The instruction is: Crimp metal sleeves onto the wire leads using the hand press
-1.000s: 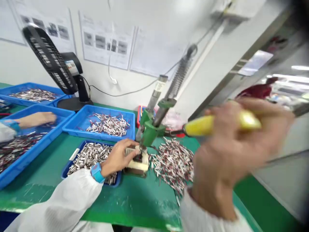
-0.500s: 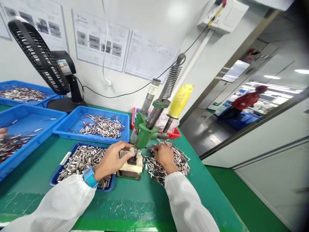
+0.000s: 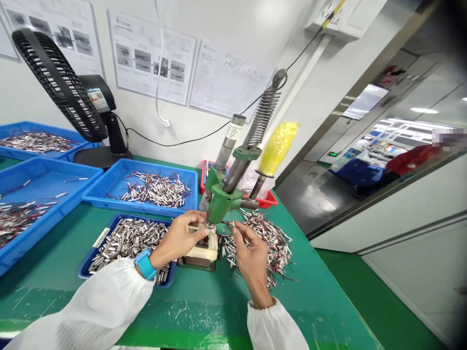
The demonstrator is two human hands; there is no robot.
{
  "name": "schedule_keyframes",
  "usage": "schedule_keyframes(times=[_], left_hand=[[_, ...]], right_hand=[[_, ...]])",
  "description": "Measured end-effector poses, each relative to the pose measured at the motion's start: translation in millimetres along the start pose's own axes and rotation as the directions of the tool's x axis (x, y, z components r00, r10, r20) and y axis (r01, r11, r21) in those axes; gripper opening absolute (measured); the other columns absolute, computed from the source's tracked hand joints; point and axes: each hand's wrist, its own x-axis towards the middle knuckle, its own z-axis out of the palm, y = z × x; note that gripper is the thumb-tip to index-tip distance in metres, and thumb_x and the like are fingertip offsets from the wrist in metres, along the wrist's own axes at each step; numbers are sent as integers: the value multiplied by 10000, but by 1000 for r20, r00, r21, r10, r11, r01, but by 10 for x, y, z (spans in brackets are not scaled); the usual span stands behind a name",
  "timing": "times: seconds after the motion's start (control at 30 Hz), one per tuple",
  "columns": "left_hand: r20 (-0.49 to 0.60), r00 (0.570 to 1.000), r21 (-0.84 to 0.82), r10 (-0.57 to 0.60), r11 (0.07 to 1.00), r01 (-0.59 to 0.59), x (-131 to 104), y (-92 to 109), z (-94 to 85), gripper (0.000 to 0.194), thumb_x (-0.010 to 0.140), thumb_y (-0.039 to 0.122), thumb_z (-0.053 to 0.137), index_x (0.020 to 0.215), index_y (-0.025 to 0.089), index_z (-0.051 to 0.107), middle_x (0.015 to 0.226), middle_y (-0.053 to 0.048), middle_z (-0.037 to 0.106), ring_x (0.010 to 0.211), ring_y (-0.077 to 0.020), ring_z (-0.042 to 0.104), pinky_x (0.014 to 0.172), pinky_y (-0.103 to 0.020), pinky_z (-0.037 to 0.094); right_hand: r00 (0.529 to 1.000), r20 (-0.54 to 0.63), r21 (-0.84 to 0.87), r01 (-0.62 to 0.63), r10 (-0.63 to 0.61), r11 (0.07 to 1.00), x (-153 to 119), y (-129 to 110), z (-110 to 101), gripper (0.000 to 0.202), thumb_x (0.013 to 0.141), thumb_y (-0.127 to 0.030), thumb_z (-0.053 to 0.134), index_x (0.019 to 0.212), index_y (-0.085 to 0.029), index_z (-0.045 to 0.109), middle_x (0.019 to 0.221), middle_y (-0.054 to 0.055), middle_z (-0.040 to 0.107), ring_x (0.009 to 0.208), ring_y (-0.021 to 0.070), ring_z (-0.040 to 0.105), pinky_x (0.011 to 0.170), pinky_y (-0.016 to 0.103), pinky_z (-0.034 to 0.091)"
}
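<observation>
My left hand point(image 3: 182, 238), with a blue band at the wrist, is at the base of the green hand press point(image 3: 220, 201), thumb and forefinger closed under the ram; what they grip is too small to make out. Just right of the press, my right hand point(image 3: 251, 250) pinches the end of a small wired piece point(image 3: 232, 224) between thumb and forefinger. Beneath and beside that hand lies a loose pile of wired pieces point(image 3: 272, 238). Small metal cylinders fill a dark blue tray point(image 3: 84, 266) left of my left hand.
Blue trays with wired pieces point(image 3: 140, 208) stand behind and at the left. A black fan point(image 3: 62, 87) stands at the back left. Behind the press is a red bin point(image 3: 268, 200). The press handle point(image 3: 279, 148) has a yellow wrap. A person in red point(image 3: 412, 160) is beyond the doorway.
My right hand has lifted from the pile and turned, now pinching a wired piece near the press. My left hand stays at the press base. The person in red has moved right.
</observation>
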Motion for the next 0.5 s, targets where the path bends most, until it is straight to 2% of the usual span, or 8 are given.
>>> schedule_keyframes(times=[0.07, 0.13, 0.17, 0.2, 0.27, 0.33, 0.4, 0.5], left_hand=[[87, 996, -51, -30, 998, 34, 22, 39, -29, 101, 840, 278, 723, 828, 180, 745, 1111, -115, 746, 1127, -287, 676, 956, -436, 554], [196, 980, -37, -21, 999, 29, 40, 77, -143, 122, 861, 303, 706, 849, 198, 766, 1148, -113, 741, 1176, -295, 659, 978, -452, 545], [205, 979, -2, -9, 1000, 10, 57, 89, -232, 128, 874, 307, 691, 881, 209, 773, 1193, -114, 730, 1211, -298, 642, 1009, -467, 526], [169, 986, 51, 8, 999, -17, 81, 93, -336, 139, 886, 305, 676, 934, 217, 773, 1253, -116, 708, 1253, -301, 616, 1046, -485, 497], [3, 997, 199, 74, 977, -73, 146, 75, -570, 205, 899, 292, 651, 1066, 218, 745, 1359, -126, 650, 1310, -302, 569, 1101, -513, 440], [-90, 985, 348, 145, 931, -106, 204, 29, -788, 244, 896, 280, 640, 1117, 208, 716, 1310, -125, 674, 1255, -292, 599, 1073, -500, 455], [10, 993, 453, 116, 885, -108, 219, -32, -934, 189, 886, 270, 639, 1035, 210, 738, 1119, -91, 747, 1037, -262, 690, 926, -423, 536], [228, 973, 650, -35, 749, -125, 146, -119, -957, 155, 869, 220, 635, 918, 231, 781, 951, -60, 779, 797, -219, 711, 737, -326, 544]], right_hand=[[996, 0, 123, -93, 94, 988, -44, -29, -1, 435, 776, -511, 731, 1018, -152, 781, 1042, 131, 782, 980, 281, 723, 964, 482, 540], [986, 28, 197, -168, 165, 966, -102, -54, -10, 448, 733, -514, 774, 1000, -155, 787, 1019, 129, 786, 936, 277, 731, 919, 468, 565], [981, 37, 213, -195, 191, 957, -135, -66, -19, 451, 716, -517, 790, 984, -155, 790, 990, 125, 789, 896, 271, 732, 880, 452, 578], [977, 40, 219, -212, 209, 952, -168, -77, -29, 452, 703, -523, 800, 964, -154, 792, 950, 120, 790, 849, 262, 728, 834, 433, 589], [973, 35, 213, -228, 226, 950, -228, -99, -48, 450, 692, -540, 804, 918, -152, 790, 851, 103, 778, 754, 238, 706, 742, 393, 593], [971, 29, 206, -237, 236, 949, -272, -120, -56, 447, 691, -555, 798, 877, -149, 780, 771, 87, 755, 689, 219, 682, 681, 361, 584], [968, 34, 204, -248, 247, 947, -301, -143, -42, 444, 696, -565, 788, 846, -148, 765, 729, 82, 738, 652, 210, 667, 646, 344, 577], [970, 65, 205, -242, 234, 948, -340, -184, 18, 436, 722, -570, 763, 829, -148, 749, 729, 86, 735, 645, 206, 663, 638, 332, 573]])
